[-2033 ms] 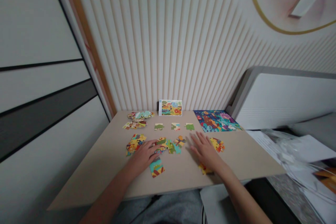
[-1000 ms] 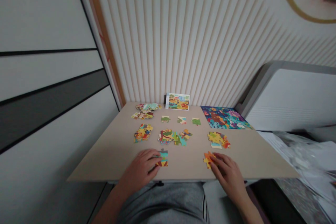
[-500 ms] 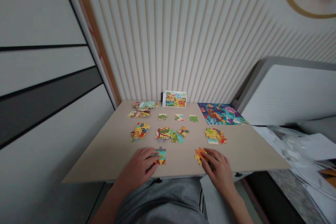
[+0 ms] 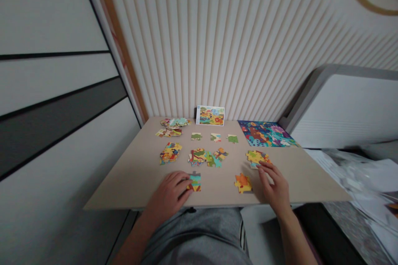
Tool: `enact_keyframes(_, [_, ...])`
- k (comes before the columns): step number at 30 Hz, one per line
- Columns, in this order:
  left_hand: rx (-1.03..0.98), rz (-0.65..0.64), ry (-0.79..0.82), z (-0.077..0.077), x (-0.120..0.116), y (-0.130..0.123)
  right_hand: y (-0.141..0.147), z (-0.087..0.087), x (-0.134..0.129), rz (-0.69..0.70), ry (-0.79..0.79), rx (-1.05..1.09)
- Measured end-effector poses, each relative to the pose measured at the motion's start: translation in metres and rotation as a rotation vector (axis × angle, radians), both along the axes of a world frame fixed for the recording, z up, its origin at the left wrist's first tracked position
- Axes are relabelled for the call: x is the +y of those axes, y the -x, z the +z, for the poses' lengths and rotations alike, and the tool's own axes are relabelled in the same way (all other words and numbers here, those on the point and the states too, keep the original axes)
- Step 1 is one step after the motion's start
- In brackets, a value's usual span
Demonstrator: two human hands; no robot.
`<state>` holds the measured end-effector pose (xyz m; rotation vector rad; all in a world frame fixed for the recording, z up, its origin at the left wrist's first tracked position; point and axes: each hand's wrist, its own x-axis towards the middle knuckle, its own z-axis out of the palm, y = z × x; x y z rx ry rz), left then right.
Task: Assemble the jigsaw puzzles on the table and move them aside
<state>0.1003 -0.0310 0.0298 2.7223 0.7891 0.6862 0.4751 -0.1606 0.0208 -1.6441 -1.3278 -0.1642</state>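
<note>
My left hand (image 4: 169, 193) rests on the table near its front edge, with its fingertips against a small group of joined jigsaw pieces (image 4: 195, 182) in teal, orange and red. My right hand (image 4: 274, 183) has its fingers apart, and its fingertips are at the lower edge of a yellow and orange jigsaw cluster (image 4: 256, 158). To the left of that hand, untouched, lie joined orange-yellow jigsaw pieces (image 4: 243, 183).
Beyond my hands, the beige tabletop (image 4: 137, 184) holds loose jigsaw piles (image 4: 170, 153) (image 4: 207, 158), stacked pieces (image 4: 173, 126), and a picture card (image 4: 210, 115) against the wall. A dark, colourful puzzle (image 4: 264, 133) lies back right. Papers and plastic (image 4: 351, 174) lie beyond the right edge.
My right hand has let go of the orange-yellow pieces, leaving them on the table, and moved up and right to the yellow cluster. My left hand stays in nearly the same place.
</note>
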Motion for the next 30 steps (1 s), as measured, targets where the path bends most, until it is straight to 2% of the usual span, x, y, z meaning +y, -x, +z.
enact_keyframes(4, [-0.015,-0.005,-0.006,0.000,0.000,-0.001,-0.011,0.002,0.021,-0.059,-0.130,0.189])
enact_keyframes(8, [-0.019,-0.006,-0.012,0.001,0.000,-0.001,-0.017,-0.008,0.021,-0.031,-0.066,0.302])
enact_keyframes(15, [-0.027,0.001,-0.017,0.000,0.000,-0.002,-0.015,-0.010,0.017,0.069,0.056,0.243])
enact_keyframes(24, [-0.017,0.037,-0.033,0.000,-0.002,-0.002,-0.014,-0.012,0.016,0.004,0.071,0.265])
enact_keyframes(30, [-0.032,0.062,-0.066,-0.004,-0.003,-0.003,-0.014,-0.011,0.016,-0.008,0.078,0.258])
